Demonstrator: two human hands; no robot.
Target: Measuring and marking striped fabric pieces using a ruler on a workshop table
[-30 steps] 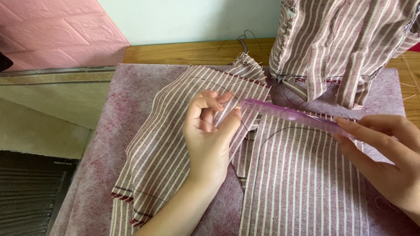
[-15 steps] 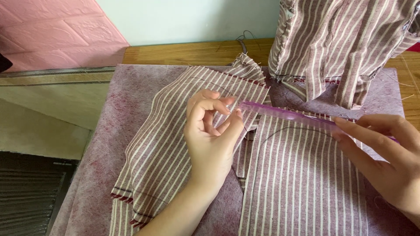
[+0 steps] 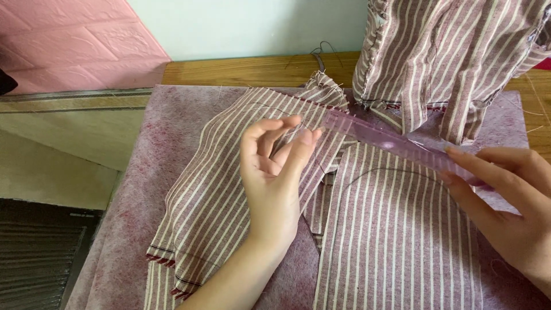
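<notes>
A pale green wall (image 3: pixel 247 26) runs along the far side, meeting pink brick-pattern panelling (image 3: pixel 69 40) on the left. A wooden table (image 3: pixel 241 70) stands below; a dark slatted floor (image 3: pixel 34 258) lies near left.

Mauve felt mat (image 3: pixel 172 149) covers the work surface. Wooden tabletop (image 3: pixel 241 72) shows along the far edge, loose dark thread (image 3: pixel 321 51) lying on it. Pale green wall (image 3: pixel 247 26) behind. Pink brick-pattern panel (image 3: pixel 69 40) at upper left. Striped garment (image 3: pixel 453 51) hangs at upper right. Dark ribbed surface (image 3: pixel 34 252) at lower left.
</notes>
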